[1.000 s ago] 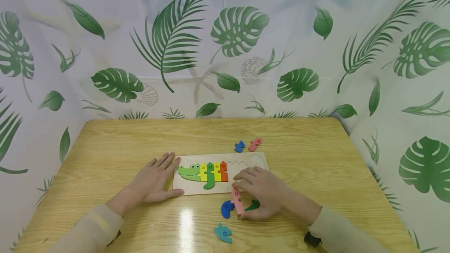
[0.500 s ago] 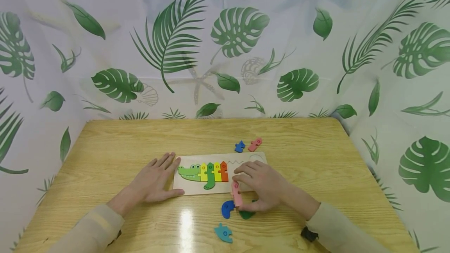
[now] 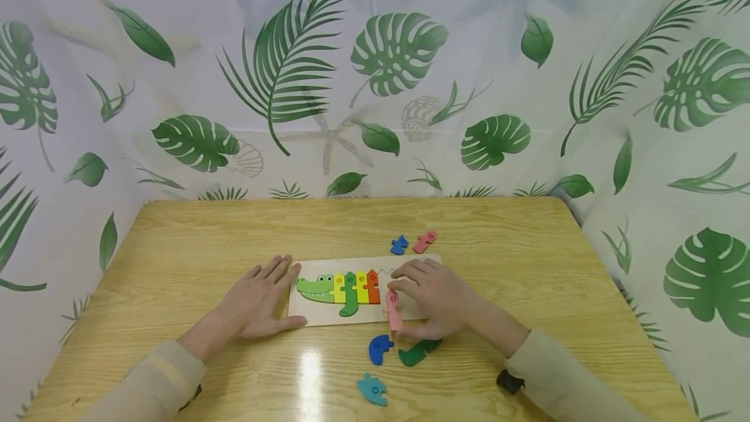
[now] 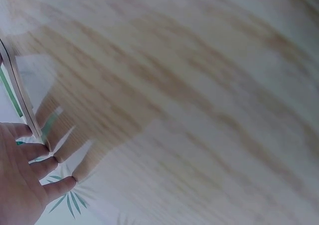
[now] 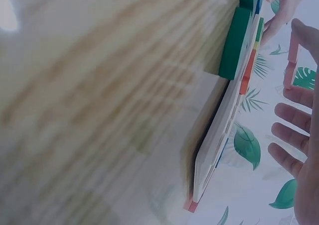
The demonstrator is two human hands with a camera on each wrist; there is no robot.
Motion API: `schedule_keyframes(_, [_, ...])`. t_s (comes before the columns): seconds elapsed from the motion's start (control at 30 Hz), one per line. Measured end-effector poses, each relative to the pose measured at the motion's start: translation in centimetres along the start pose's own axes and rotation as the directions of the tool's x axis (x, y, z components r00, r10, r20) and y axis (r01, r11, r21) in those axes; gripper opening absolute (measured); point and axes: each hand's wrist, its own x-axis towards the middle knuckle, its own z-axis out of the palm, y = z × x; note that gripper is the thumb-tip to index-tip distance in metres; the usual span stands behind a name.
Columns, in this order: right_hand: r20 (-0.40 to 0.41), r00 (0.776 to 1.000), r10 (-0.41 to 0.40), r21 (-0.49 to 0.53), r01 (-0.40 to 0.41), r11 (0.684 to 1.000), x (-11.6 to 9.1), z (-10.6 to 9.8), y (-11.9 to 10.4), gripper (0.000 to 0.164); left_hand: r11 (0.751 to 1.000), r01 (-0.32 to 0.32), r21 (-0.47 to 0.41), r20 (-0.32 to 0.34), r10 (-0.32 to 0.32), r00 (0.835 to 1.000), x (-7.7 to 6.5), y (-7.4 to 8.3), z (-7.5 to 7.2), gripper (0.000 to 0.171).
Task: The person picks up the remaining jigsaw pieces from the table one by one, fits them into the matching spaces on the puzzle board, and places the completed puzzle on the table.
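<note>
A pale wooden puzzle board (image 3: 316, 318) lies on the table with a green crocodile head (image 3: 315, 287) set in at its left. Beside the head stand yellow, green, yellow and orange body pieces (image 3: 373, 286). My right hand (image 3: 442, 301) pinches a pink puzzle piece (image 3: 394, 311) between thumb and forefinger, over the board just right of the orange one. In the right wrist view that pink piece (image 5: 293, 51) shows edge-on, raised above the board (image 5: 212, 145). My left hand (image 3: 260, 301) rests with spread fingers at the board's left edge, thumb along its near corner.
Nearer me than the board lie a dark blue piece (image 3: 378, 350), a dark green leg piece (image 3: 417, 353) and a teal piece (image 3: 372, 390). Behind it are a small blue piece (image 3: 400, 244) and another pink piece (image 3: 424, 241). A leaf-print cloth (image 3: 375, 83) rises behind the table.
My right hand has carried the pink piece away from me, from the board's near edge to over the board. The dark green piece now shows more fully. My left hand has stayed still.
</note>
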Motion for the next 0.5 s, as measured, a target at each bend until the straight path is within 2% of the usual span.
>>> schedule_keyframes(0.5, [0.086,0.995,0.058,-0.041,-0.054,0.998,0.69,0.43,0.87,0.071,1.000,-0.004,0.000,-0.008,0.004,1.000,-0.05,0.15,-0.14,0.104])
